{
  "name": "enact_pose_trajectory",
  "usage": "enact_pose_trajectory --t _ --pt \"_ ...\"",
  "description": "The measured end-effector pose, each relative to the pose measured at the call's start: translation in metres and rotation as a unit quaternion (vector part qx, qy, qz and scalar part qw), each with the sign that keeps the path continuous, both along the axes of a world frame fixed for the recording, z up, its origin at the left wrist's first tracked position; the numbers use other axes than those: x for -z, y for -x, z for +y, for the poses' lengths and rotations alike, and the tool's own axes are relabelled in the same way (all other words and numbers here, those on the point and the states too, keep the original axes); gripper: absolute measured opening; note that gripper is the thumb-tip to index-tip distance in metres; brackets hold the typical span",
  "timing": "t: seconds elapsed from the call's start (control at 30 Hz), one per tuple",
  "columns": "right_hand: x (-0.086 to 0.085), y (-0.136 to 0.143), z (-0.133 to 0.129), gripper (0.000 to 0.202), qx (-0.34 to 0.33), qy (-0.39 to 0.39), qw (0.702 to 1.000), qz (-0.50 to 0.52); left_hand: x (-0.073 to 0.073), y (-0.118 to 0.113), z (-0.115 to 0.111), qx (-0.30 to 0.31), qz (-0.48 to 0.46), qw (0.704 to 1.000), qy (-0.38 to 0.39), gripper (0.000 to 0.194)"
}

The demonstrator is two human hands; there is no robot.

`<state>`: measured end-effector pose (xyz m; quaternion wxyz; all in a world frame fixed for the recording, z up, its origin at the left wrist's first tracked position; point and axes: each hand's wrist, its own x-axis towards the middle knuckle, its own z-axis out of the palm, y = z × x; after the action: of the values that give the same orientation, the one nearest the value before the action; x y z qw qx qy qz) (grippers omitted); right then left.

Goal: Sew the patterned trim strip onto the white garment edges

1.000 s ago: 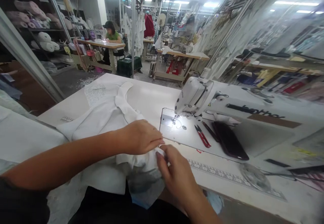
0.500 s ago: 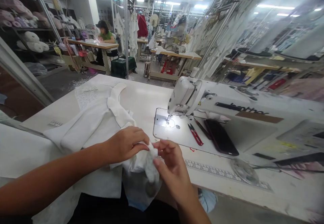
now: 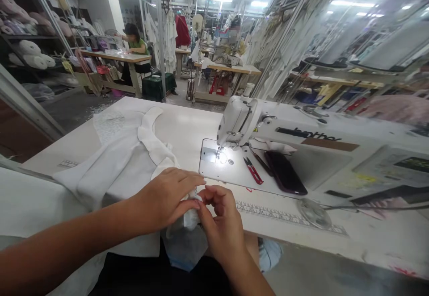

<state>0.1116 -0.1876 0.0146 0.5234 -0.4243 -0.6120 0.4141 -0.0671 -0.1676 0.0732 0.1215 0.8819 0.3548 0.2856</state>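
Note:
White fabric [image 3: 117,157] with a curved collar-like strip [image 3: 150,142] spreads over the left of the table and hangs off its front edge. My left hand [image 3: 167,195] pinches the fabric's edge between thumb and fingers. Close against it on the right, my right hand [image 3: 221,215] grips the same edge with thumb and curled fingers. Part of the pinched edge is hidden behind the fingers. Beyond my hands stands a white sewing machine [image 3: 236,119], its lamp lighting the needle plate [image 3: 209,157].
Red-handled snips [image 3: 253,171], a dark phone [image 3: 284,173] and a slim tool lie under the machine arm. A measuring tape [image 3: 268,213] runs along the table's front. A person in green [image 3: 136,43] sits at a far table [image 3: 114,56]. Shelves with thread cones stand at left.
My hands have come closer together on the fabric edge, and my left hand's fingers now reach further over it. The whole view has shifted slightly.

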Motion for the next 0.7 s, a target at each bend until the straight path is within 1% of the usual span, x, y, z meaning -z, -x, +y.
enact_pose_trajectory --t 0.07,0.13,0.3,0.37,0.47,0.6,0.7 --pt "0.001 -0.002 -0.001 0.025 0.005 0.002 1.000 -0.001 0.001 -0.004 0.001 0.008 -0.002 0.999 0.045 0.020" --pt "0.001 -0.003 -0.001 0.026 0.015 0.010 1.000 0.001 0.004 -0.006 0.002 0.013 -0.018 0.996 0.082 0.017" --pt "0.003 -0.005 -0.004 0.024 0.027 0.002 1.000 -0.004 0.006 -0.005 0.004 0.023 -0.049 0.992 0.111 0.014" --pt "0.002 -0.005 -0.006 0.022 0.025 0.000 1.000 -0.009 0.008 -0.004 0.005 0.020 -0.051 0.992 0.115 0.011" --pt "0.000 -0.004 -0.007 0.018 0.015 0.009 1.000 -0.015 0.010 -0.003 0.006 0.015 -0.048 0.993 0.111 0.012" --pt "-0.002 -0.003 -0.008 0.016 0.016 0.022 1.000 -0.011 0.011 -0.003 0.007 0.042 -0.048 0.994 0.085 0.012" --pt "-0.001 -0.003 -0.009 0.017 -0.003 0.039 0.999 -0.001 0.012 -0.005 0.006 0.059 -0.043 0.996 0.049 0.016"
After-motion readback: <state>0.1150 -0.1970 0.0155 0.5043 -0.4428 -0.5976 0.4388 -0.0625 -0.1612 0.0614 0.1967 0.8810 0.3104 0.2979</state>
